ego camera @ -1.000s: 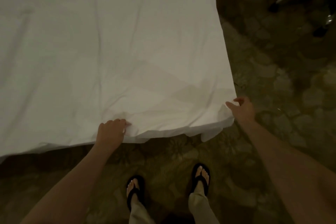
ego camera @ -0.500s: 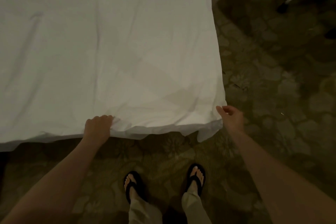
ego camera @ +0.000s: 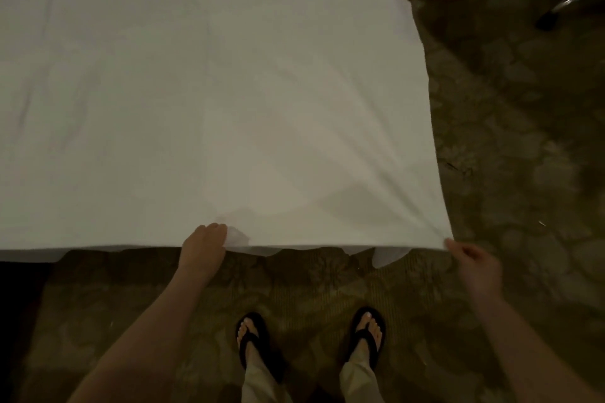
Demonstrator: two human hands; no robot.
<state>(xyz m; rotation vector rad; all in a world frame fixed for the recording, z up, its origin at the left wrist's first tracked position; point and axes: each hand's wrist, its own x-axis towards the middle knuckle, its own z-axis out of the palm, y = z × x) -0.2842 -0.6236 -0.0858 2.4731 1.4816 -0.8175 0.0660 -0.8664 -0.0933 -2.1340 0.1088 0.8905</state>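
A: Where does the sheet [ego camera: 262, 108] lie?

B: It is spread flat over a wide surface. Its near edge hangs just above the carpet [ego camera: 327, 288] in front of the person.

A: And the hands?

B: The left hand [ego camera: 204, 247] has its fingers curled round a bunch of the near edge. The right hand [ego camera: 476, 267] pinches the near right corner, and creases fan out from it.

A: How should it handle?

B: Probably light, soft and limp. It would sag wherever it is unheld, so the corners and hem look like the best places to hold.
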